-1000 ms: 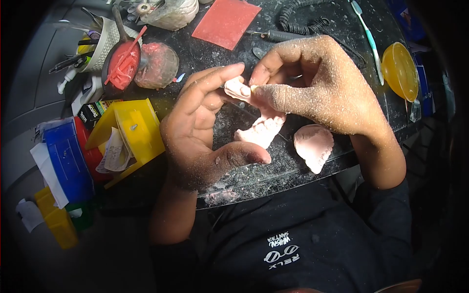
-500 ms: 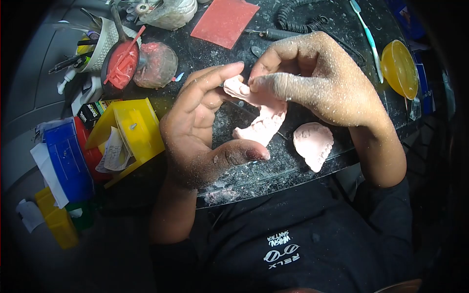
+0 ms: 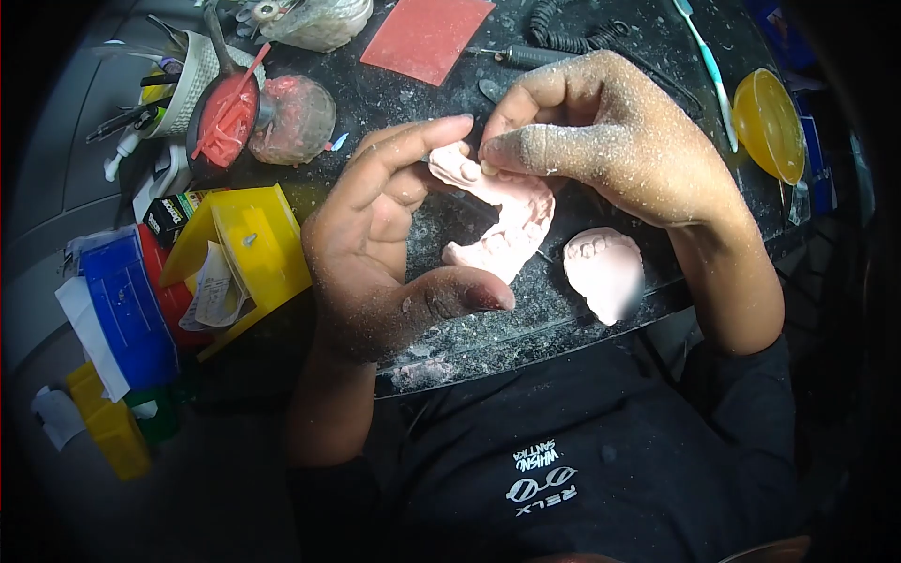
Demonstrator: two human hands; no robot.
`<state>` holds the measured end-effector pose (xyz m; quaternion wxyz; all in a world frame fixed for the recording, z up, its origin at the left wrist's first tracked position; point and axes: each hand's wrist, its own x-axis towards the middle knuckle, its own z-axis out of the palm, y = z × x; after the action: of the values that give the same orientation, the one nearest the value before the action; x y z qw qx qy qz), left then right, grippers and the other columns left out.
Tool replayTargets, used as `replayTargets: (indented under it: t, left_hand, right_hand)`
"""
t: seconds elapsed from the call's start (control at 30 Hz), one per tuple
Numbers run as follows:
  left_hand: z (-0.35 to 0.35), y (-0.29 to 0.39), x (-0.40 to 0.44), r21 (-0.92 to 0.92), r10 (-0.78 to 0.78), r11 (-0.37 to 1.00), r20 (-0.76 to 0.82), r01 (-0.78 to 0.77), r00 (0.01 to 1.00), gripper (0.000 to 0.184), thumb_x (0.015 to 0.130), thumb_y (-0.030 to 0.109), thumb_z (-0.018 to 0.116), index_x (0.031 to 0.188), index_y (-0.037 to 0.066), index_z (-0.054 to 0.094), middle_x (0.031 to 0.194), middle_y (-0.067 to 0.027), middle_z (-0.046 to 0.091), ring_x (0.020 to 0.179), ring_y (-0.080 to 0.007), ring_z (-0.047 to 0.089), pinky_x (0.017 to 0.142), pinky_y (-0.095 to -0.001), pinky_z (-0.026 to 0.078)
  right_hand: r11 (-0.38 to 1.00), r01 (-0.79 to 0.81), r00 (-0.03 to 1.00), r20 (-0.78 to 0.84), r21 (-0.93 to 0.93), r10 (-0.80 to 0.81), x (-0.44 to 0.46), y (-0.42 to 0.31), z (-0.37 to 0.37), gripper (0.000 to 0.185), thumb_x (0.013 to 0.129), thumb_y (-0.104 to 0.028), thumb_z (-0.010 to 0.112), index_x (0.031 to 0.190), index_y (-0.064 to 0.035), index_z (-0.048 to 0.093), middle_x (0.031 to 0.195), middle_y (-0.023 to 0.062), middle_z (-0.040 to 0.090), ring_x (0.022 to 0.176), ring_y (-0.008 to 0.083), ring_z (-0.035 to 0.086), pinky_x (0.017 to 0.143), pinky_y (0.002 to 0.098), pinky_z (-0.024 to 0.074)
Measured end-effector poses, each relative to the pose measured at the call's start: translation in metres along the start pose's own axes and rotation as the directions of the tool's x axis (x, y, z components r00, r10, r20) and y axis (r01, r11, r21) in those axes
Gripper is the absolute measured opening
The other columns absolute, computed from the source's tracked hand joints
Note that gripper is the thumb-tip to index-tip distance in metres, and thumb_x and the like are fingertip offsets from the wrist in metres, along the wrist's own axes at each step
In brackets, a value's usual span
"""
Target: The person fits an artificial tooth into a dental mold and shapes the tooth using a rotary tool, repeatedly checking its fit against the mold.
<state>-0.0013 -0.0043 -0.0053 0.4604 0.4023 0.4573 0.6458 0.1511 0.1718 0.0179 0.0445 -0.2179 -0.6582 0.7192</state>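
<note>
A pale pink, horseshoe-shaped dental cast (image 3: 511, 235) is held up over the black bench, tooth side visible. My left hand (image 3: 375, 239) curves around its left side, index finger at its upper end and thumb along its lower end. Thumb and index finger of my right hand (image 3: 601, 141) pinch together at the cast's upper arm. A small cream-coloured, tooth-like piece (image 3: 488, 168) shows at those fingertips, mostly hidden. White dust coats both hands. A second pink dental cast (image 3: 601, 267) lies on the bench below my right wrist, near the front edge.
Behind my hands lie a red wax sheet (image 3: 427, 39) and a corded handpiece (image 3: 535, 57). A toothbrush (image 3: 709, 66) and yellow bowl (image 3: 770, 127) sit right. Left are a pan of wax strips (image 3: 225, 122), a clouded glass burner (image 3: 293, 122) and yellow (image 3: 267, 235) and blue bins (image 3: 127, 314).
The view has shifted slightly. The cast has tilted a little, showing more of its right side. Both hands keep their grips, with the right fingertips still at the cast's upper arm.
</note>
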Motion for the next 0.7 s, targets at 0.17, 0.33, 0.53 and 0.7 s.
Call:
replayTargets:
  t: [0.17,0.33,0.53,0.7]
  left_hand:
    - [-0.0021,-0.0025,0.0011,0.032,0.059,0.998,0.035,-0.06,0.998,0.099,0.066,0.023,0.099,0.14,-0.015,0.047,0.134,-0.0161,0.051,0.126,-0.0255,0.058,0.108,-0.0374,0.049]
    - [0.0007,0.0003,-0.0003,0.02,0.018,1.0,0.012,-0.019,1.0,0.099,0.065,0.024,0.1,0.14,-0.015,0.047,0.135,-0.0166,0.05,0.127,-0.0259,0.058,0.109,-0.038,0.048]
    - [-0.0015,-0.0011,0.0,0.018,0.016,1.0,0.017,-0.016,1.0,0.101,0.064,0.023,0.101,0.14,-0.015,0.047,0.135,-0.017,0.049,0.128,-0.0261,0.057,0.11,-0.039,0.047]
    - [-0.0006,-0.0006,0.0002,0.0,-0.003,1.0,0.008,0.003,1.0,0.1,0.063,0.022,0.101,0.139,-0.015,0.047,0.135,-0.0169,0.049,0.128,-0.026,0.057,0.11,-0.0389,0.047]
  right_hand:
    - [1.0,-0.017,1.0,-0.012,-0.001,0.017,-0.001,-0.001,0.0004,0.017,0.093,-0.012,0.074,0.099,0.0037,0.074,0.089,0.0079,0.075,0.08,0.0122,0.071,0.075,0.0259,0.0574]
    - [1.0,-0.006,1.0,0.005,-0.019,0.006,-0.0007,-0.0013,-0.0005,0.018,0.092,-0.013,0.074,0.099,0.0035,0.075,0.087,0.0073,0.074,0.079,0.0119,0.07,0.075,0.0258,0.0574]
    - [1.0,-0.007,1.0,0.022,0.019,0.007,-0.0007,-0.0023,-0.0006,0.017,0.092,-0.012,0.073,0.099,0.0039,0.074,0.086,0.0068,0.074,0.078,0.0112,0.07,0.074,0.0251,0.0572]
    - [0.999,0.009,0.999,0.036,0.04,-0.011,0.0002,0.0011,-0.0018,0.017,0.093,-0.011,0.073,0.1,0.0041,0.074,0.087,0.0066,0.074,0.078,0.011,0.07,0.074,0.025,0.0573]
